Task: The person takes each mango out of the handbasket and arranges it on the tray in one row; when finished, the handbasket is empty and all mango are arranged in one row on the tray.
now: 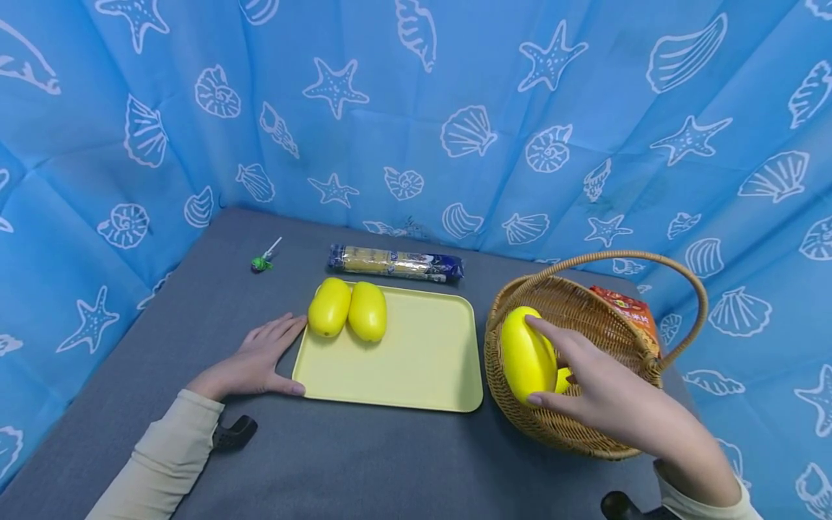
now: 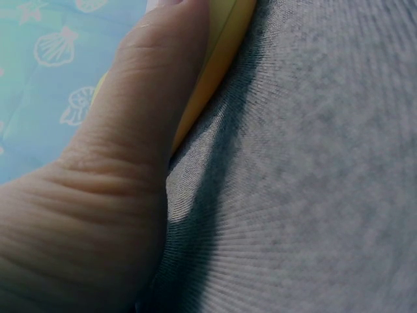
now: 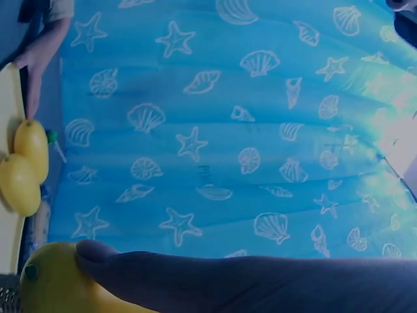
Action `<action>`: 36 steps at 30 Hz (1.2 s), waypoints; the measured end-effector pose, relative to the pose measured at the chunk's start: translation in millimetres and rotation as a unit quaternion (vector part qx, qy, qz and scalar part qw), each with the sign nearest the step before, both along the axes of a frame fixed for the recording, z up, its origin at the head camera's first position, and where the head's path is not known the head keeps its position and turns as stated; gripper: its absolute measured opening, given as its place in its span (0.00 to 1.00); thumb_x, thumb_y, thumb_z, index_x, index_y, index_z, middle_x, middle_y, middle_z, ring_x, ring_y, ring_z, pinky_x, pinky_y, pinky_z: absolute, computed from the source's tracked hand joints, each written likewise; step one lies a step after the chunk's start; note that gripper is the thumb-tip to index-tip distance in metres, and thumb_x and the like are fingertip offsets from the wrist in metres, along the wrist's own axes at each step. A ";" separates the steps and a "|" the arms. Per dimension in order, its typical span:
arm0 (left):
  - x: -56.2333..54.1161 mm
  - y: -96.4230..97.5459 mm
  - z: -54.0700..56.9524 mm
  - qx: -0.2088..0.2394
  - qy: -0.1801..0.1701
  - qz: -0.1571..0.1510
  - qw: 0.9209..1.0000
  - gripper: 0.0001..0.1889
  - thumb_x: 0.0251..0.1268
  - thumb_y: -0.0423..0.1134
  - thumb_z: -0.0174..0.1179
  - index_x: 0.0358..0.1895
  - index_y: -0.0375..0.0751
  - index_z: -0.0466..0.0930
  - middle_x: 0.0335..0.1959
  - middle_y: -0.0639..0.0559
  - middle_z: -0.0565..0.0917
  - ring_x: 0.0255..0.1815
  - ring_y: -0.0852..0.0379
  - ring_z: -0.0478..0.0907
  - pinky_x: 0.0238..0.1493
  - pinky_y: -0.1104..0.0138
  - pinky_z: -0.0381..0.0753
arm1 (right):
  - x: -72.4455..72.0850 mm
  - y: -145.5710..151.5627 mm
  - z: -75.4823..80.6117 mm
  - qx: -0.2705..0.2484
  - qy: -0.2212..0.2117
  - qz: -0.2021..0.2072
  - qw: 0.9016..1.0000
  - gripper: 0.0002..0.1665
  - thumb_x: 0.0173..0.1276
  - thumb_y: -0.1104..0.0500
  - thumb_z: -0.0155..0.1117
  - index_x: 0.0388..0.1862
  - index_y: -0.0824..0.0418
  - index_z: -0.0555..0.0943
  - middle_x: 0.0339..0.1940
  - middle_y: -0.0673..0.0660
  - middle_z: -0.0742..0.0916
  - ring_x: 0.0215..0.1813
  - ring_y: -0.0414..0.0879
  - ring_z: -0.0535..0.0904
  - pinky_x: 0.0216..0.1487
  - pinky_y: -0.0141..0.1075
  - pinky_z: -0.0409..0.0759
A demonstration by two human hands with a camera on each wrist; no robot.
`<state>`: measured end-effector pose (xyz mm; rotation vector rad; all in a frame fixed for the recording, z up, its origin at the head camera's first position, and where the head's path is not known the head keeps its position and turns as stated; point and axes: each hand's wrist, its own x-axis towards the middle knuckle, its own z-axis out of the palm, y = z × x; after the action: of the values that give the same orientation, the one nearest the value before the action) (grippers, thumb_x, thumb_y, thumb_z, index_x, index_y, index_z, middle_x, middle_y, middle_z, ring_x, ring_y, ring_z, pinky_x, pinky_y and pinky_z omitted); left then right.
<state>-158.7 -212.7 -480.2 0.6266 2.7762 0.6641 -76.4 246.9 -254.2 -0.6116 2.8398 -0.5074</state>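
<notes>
Well — right grip (image 1: 604,381) around fruit (image 1: 525,357)

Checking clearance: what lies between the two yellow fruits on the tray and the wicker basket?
Head view: nothing but the bare right part of the tray, then a narrow strip of grey tabletop.

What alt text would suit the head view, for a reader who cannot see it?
A person's right grip holds a yellow fruit at a basket, while the left grip touches a tray with two similar fruits. Behind the tray lies a packet, with a lollipop farther left; blue cloth with shell drawings hangs beyond.
</notes>
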 end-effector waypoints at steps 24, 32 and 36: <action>0.5 -1.0 3.0 0.006 -0.003 -0.005 1.000 0.66 0.40 0.78 0.59 0.77 0.40 0.42 0.77 0.39 0.49 0.76 0.37 0.42 0.68 0.39 0.43 | -9.0 -100.1 -31.7 -0.046 0.074 -0.021 0.996 0.55 0.55 0.52 0.75 0.76 0.54 0.54 0.67 0.66 0.69 0.53 0.54 0.79 0.49 0.48 0.81; -0.9 -0.8 1.8 0.006 -0.001 -0.005 1.000 0.66 0.39 0.79 0.59 0.77 0.40 0.42 0.77 0.39 0.49 0.76 0.38 0.42 0.68 0.39 0.43 | -25.9 -124.7 -58.6 -0.024 0.070 -0.054 0.996 0.54 0.55 0.53 0.75 0.76 0.53 0.55 0.66 0.66 0.70 0.40 0.51 0.80 0.34 0.38 0.79; -0.6 -0.7 1.4 0.004 -0.005 -0.003 1.000 0.67 0.39 0.79 0.59 0.77 0.40 0.42 0.77 0.39 0.49 0.76 0.37 0.42 0.68 0.39 0.43 | -36.9 -130.3 -71.2 -0.018 0.043 -0.071 0.996 0.54 0.57 0.52 0.74 0.76 0.53 0.53 0.66 0.70 0.70 0.36 0.50 0.79 0.31 0.37 0.77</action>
<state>-159.3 -213.4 -478.8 0.6323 2.7625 0.6755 -113.3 116.7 -325.4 -0.4503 2.9764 -0.5708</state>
